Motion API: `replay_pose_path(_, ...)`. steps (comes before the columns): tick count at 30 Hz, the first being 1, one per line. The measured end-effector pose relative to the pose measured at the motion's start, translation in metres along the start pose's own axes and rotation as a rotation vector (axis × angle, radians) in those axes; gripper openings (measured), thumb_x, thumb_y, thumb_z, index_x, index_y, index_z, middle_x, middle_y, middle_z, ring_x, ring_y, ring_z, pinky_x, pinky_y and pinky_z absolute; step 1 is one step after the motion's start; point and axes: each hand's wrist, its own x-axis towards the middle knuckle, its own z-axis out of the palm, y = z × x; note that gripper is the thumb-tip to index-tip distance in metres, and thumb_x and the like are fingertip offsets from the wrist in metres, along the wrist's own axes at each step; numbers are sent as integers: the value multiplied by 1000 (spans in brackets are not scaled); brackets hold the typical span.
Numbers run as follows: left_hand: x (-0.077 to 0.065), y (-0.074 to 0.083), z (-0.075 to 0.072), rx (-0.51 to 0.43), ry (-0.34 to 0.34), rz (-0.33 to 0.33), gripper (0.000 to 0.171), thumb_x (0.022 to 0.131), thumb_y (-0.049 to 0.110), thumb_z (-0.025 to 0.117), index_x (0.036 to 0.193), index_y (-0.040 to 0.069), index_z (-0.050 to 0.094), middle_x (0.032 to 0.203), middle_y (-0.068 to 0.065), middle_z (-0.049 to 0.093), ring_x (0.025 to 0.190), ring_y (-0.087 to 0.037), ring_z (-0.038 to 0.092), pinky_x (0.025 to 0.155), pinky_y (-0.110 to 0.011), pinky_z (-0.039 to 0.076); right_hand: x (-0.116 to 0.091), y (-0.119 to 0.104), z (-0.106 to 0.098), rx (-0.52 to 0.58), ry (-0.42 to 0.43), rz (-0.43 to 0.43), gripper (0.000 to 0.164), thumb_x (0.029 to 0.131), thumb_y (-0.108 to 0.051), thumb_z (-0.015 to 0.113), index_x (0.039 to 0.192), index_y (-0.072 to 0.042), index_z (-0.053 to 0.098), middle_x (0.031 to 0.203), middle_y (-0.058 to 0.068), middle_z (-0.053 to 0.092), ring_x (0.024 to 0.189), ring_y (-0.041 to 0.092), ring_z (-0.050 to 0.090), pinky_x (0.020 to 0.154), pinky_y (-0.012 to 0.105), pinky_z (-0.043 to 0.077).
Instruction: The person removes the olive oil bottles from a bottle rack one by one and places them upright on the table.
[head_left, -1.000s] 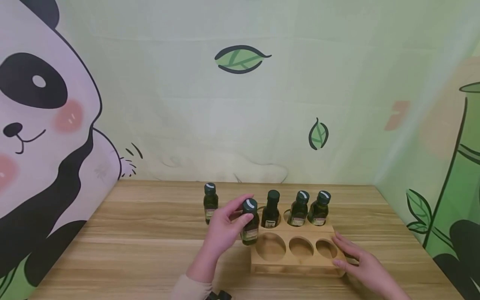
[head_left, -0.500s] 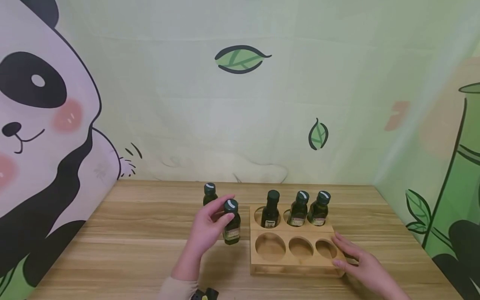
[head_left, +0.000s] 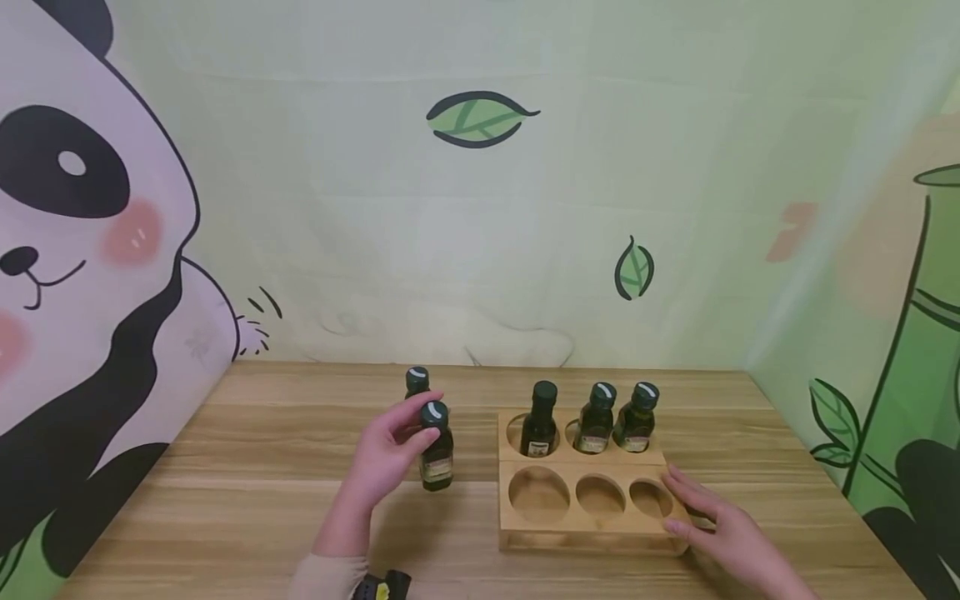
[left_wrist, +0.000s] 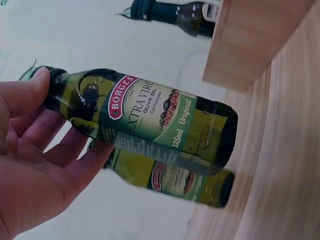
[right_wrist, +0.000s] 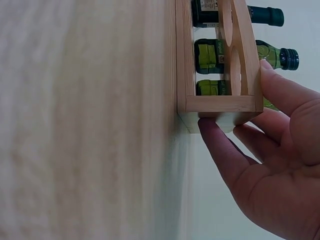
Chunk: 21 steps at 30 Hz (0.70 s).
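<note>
Thumb and fingers of my left hand (head_left: 381,460) hold a small green glass olive oil bottle (head_left: 437,468) by its cap and neck, upright over the table. Its Borges label faces the camera in the left wrist view. Behind it stands a second olive oil bottle (left_wrist: 165,176), partly hidden by the hand in the head view. My right hand (head_left: 723,527) grips the right side of a wooden bottle rack (head_left: 592,540), thumb at the upper edge. The back row holds a dark bottle (head_left: 539,433) and two olive oil bottles (head_left: 595,433); the front row's round holes hold nothing.
A wood-grain table (head_left: 262,483) bears everything. Behind it hangs a pale green backdrop (head_left: 360,267) printed with a panda and leaves. The rack stands to the right of the held bottle. A black wrist strap (head_left: 382,586) shows below the left sleeve.
My left hand has carried the olive oil bottle leftward, away from the rack, and now covers part of the standing bottle behind. The right hand and rack stay in place.
</note>
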Motion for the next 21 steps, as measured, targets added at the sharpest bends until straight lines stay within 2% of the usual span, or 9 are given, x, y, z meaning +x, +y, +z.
replay_pose_path(5,1,-10,-17,14,-27,-9,42,90,-3,68,131,6,64,120,-16,68,107,-28,65,92,-36,52,-1,-2,1,-2,-2,0,66,92,-34,69,144,0,48,152,21,36,133,47,38,99,58,41)
replay_pose_path(9,2,-16,-29,35,-11,-30,42,90,-2,68,132,6,63,127,-18,64,109,-32,65,94,-39,50,-1,-1,1,15,-14,11,66,92,-33,69,145,0,47,152,22,35,134,48,37,95,52,48)
replay_pose_path(12,1,-21,-36,52,8,-43,44,90,-2,68,132,6,62,131,-17,62,110,-32,64,94,-36,50,-1,0,0,43,-27,19,67,93,-33,69,145,1,45,154,23,32,135,48,35,91,47,52)
replay_pose_path(17,-1,-31,-44,57,35,-47,44,90,-4,66,133,3,61,126,-17,65,108,-26,64,90,-25,49,0,1,1,78,-37,21,66,94,-30,69,146,1,44,154,24,30,135,50,33,87,44,55)
replay_pose_path(21,-1,-35,-50,62,41,-43,43,92,-5,64,134,2,60,122,-17,67,107,-24,64,90,-23,49,-1,1,1,78,-30,17,65,94,-29,69,146,1,44,154,24,32,135,49,34,86,43,55)
